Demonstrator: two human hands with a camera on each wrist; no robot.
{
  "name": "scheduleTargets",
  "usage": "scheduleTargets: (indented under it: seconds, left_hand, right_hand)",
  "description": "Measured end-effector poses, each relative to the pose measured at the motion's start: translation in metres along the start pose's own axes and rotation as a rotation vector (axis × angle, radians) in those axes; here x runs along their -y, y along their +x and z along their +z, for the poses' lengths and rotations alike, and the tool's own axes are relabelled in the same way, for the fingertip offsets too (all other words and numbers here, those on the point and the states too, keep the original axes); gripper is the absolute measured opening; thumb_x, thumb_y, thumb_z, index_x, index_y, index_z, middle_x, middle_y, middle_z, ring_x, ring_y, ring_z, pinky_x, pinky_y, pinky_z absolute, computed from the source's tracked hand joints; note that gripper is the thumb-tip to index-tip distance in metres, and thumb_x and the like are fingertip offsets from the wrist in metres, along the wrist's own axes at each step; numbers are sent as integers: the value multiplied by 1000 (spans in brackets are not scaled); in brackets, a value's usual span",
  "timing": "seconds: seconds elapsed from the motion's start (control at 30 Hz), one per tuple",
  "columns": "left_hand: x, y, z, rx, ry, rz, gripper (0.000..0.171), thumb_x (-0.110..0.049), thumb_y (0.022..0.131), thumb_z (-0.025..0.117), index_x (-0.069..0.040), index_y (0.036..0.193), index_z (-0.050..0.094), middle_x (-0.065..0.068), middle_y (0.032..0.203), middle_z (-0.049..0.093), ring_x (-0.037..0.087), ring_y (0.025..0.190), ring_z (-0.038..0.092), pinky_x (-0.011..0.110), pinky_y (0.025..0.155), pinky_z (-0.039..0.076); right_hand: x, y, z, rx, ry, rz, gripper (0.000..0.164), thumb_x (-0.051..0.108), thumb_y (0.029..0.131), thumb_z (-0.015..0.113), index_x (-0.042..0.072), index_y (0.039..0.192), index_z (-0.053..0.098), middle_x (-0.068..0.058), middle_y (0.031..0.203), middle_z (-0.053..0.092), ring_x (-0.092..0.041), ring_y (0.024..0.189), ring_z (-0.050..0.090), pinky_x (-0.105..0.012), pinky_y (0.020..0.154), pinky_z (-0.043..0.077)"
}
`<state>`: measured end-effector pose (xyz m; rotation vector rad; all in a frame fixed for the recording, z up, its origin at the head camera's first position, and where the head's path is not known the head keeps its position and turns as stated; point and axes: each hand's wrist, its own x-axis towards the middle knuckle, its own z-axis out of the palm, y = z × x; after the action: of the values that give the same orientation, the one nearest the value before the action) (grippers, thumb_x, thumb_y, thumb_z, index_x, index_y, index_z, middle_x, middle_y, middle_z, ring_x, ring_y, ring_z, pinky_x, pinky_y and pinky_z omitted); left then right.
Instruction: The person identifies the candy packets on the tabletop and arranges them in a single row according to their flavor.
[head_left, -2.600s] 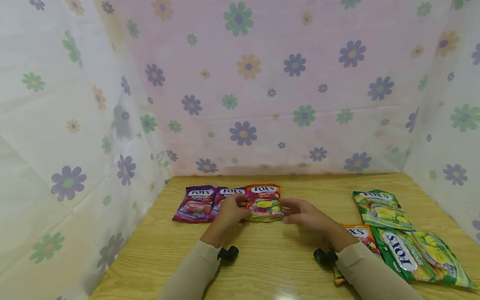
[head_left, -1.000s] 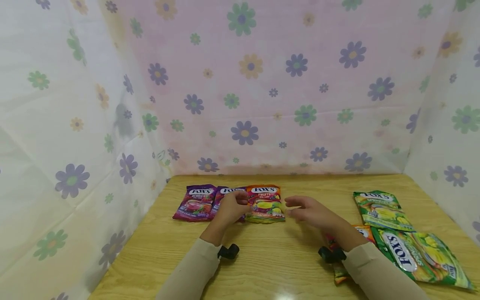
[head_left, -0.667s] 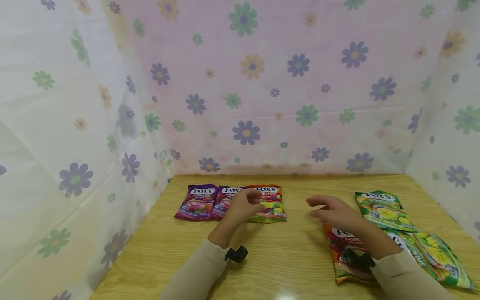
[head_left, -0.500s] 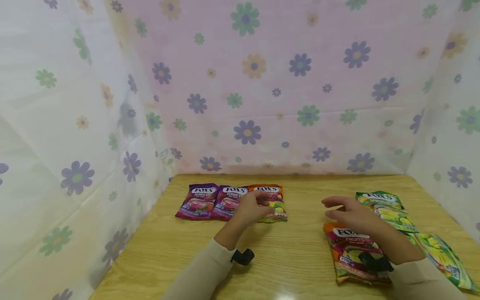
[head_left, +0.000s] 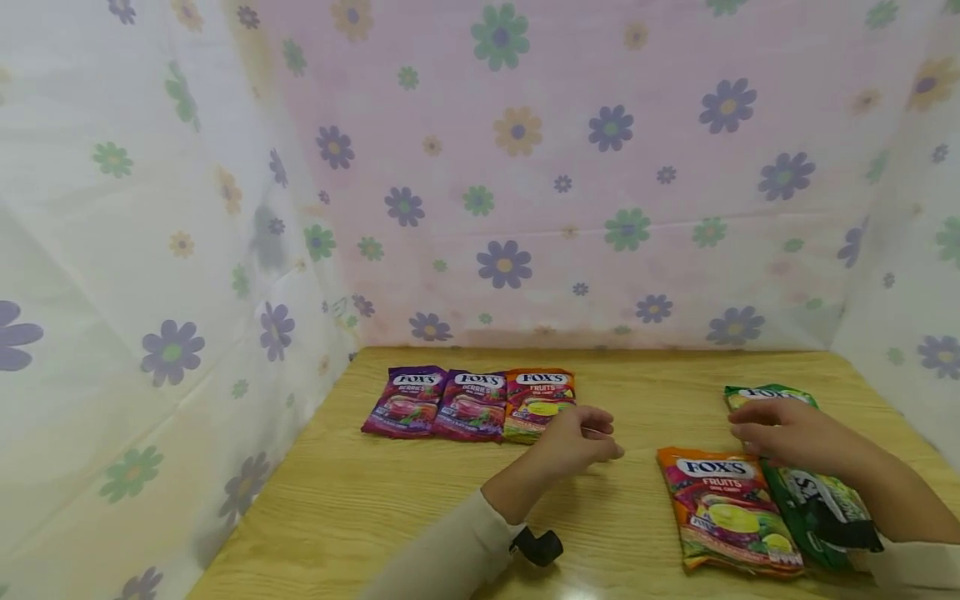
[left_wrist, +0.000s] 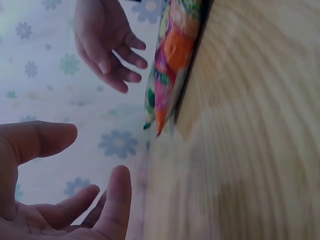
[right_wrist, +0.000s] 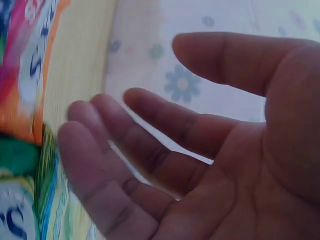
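My left hand hovers over the table just right of the back row, its fingers loosely spread and holding nothing. In that row an orange-and-red Fox's fruits candy bag lies beside two purple Fox's berries candy bags. My right hand is above the green candy bags at the right, fingers apart, with nothing in its grasp. A second orange fruits candy bag lies near the front right. One green candy bag sits beside it, partly hidden by my right wrist; another green bag shows behind my right hand.
The wooden table carries all the bags. Flower-printed cloth encloses its back and both sides. A black wrist camera is strapped to my left wrist.
Both hands have left the orange fruits bag in the back row and moved right. The right hand is now over the green bags, uncovering the front orange bag. The view has turned slightly right.
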<state>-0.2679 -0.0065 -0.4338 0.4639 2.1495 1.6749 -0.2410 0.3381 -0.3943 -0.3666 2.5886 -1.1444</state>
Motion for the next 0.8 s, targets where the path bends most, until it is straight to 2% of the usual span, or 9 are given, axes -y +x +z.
scheduleTargets:
  seconds: [0.1,0.2,0.33,0.43,0.57,0.8]
  left_hand:
    - [-2,1,15,36,-85,-38,45,-14,95,75,-3,136,61,10,120,67,23,100,71,42,92,61]
    - [-4,1,28,63,-151,-82,42,-11,95,73,-1,134,61,6,111,67,30,102,73,42,91,61]
    - [-5,2,40,108,-235,-127,43,-9,96,70,0,136,57,6,109,67,30,102,75,42,90,62]
    - [-4,3,44,127,-261,-162,44,-11,97,69,0,137,55,9,107,71,30,99,76,42,90,62]
    - [-2,4,46,131,-264,-207,44,-11,95,71,0,135,57,12,104,74,32,97,77,40,88,62]
    - [3,6,46,194,-251,-231,39,-14,97,69,-2,133,59,19,102,78,34,99,77,40,92,61]
  right_hand:
    - [-10,-2,-7,53,67,34,58,28,110,49,-19,143,43,-20,114,67,-19,86,66,-36,67,60]
    - [-18,-3,-10,81,117,85,61,28,110,48,-22,144,38,-14,103,65,-20,79,64,-36,63,58]
    - [-25,-3,-10,83,136,163,60,30,110,48,-21,142,41,-11,101,69,-25,84,70,-40,67,61]
    - [-27,-2,-9,84,138,191,56,31,110,47,-18,139,47,-11,102,71,-28,87,73,-43,70,63]
    - [-26,0,-8,67,112,218,56,32,110,47,-17,138,50,-10,99,73,-29,82,75,-44,69,63]
    - [-25,-1,-6,55,57,250,51,34,109,49,-13,126,61,-9,90,74,-29,75,75,-43,66,63]
